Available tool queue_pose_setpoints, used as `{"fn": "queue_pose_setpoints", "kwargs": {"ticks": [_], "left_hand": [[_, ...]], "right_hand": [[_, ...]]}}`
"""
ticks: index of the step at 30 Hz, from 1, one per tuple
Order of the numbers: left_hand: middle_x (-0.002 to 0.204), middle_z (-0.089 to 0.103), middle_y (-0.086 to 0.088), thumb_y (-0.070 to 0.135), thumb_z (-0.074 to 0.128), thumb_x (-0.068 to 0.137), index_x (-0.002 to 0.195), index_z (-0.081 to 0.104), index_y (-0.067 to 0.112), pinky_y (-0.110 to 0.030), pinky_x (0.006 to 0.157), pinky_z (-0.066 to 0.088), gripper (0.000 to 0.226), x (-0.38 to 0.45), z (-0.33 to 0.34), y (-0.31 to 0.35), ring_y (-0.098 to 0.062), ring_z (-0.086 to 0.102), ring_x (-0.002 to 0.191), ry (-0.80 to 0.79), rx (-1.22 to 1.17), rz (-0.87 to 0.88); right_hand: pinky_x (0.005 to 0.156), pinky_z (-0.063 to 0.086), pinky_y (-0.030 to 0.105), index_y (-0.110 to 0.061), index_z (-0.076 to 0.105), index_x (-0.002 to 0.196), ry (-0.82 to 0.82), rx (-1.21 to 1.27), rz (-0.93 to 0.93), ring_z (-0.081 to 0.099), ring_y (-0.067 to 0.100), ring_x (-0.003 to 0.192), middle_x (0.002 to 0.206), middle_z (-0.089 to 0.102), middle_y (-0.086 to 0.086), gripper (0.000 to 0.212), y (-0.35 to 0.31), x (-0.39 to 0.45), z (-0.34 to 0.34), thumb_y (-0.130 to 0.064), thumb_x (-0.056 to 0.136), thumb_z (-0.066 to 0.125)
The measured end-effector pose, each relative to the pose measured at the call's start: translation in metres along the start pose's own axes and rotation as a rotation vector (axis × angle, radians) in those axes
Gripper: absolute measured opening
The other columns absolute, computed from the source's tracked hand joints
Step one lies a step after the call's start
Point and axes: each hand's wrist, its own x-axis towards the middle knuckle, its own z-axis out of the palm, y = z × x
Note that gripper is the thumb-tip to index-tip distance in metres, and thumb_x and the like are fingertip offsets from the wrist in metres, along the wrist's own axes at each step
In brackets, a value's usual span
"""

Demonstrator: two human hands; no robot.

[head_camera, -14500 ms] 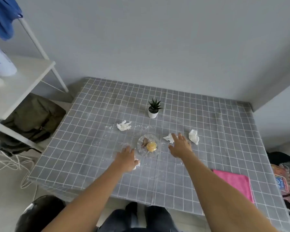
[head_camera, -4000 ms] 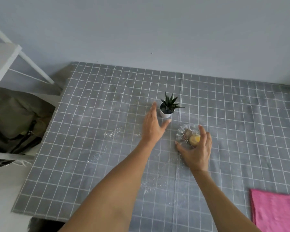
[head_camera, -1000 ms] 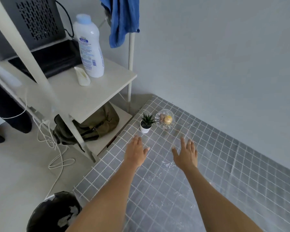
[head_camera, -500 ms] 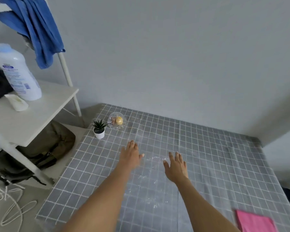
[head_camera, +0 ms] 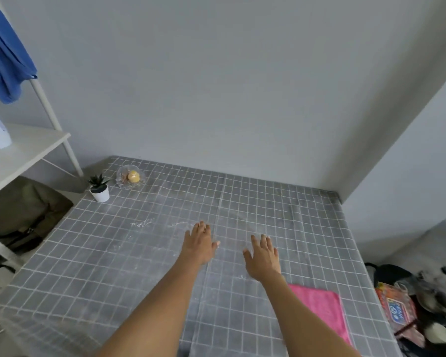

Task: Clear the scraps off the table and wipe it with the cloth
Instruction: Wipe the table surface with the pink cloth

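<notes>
The table (head_camera: 307, 228) wears a grey checked cover. White crumbs (head_camera: 142, 224) are scattered over its middle. My left hand (head_camera: 198, 244) and my right hand (head_camera: 262, 256) hover side by side over the centre, both open, palms down and holding nothing. A folded pink cloth (head_camera: 322, 313) lies at the near right, just right of my right forearm. A small potted plant (head_camera: 99, 188) and a glass dish (head_camera: 130, 177) with a yellow item stand in the far left corner.
A white shelf rack (head_camera: 18, 150) with a bottle stands left of the table, a blue cloth (head_camera: 4, 57) hanging on it and a dark bag (head_camera: 23, 215) beneath. Bags and clutter (head_camera: 407, 305) sit on the floor at the right. Walls close the far side and right.
The view has swung right from the shelf and now faces the table. Both hands stay open over the middle; the pink cloth has come further into view at the near right.
</notes>
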Motion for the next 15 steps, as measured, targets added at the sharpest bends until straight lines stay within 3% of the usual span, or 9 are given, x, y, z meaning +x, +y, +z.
{"fn": "queue_pose_setpoints", "kwargs": {"ticks": [8,15], "left_hand": [[0.160,-0.004,-0.010,0.043,0.030,0.101,0.152,0.005,0.007,-0.044,0.119,0.008,0.067,-0.044,0.060,0.118,-0.025,-0.001,0.148,-0.049,-0.014,0.042],[0.160,-0.007,-0.011,0.041,0.032,0.101,0.151,0.002,0.007,-0.044,0.119,0.005,0.068,-0.087,0.107,0.178,-0.025,-0.004,0.147,-0.101,0.002,0.078]], "right_hand": [[0.118,0.002,0.045,-0.019,0.008,0.153,-0.011,-0.019,0.012,-0.006,0.026,0.148,0.161,-0.003,0.011,0.059,0.120,-0.056,-0.006,-0.039,0.102,0.029],[0.118,-0.002,0.044,-0.019,0.005,0.154,-0.081,-0.032,0.070,-0.010,0.028,0.147,0.160,-0.007,0.012,0.060,0.195,-0.108,0.010,-0.040,0.102,0.027]]}}
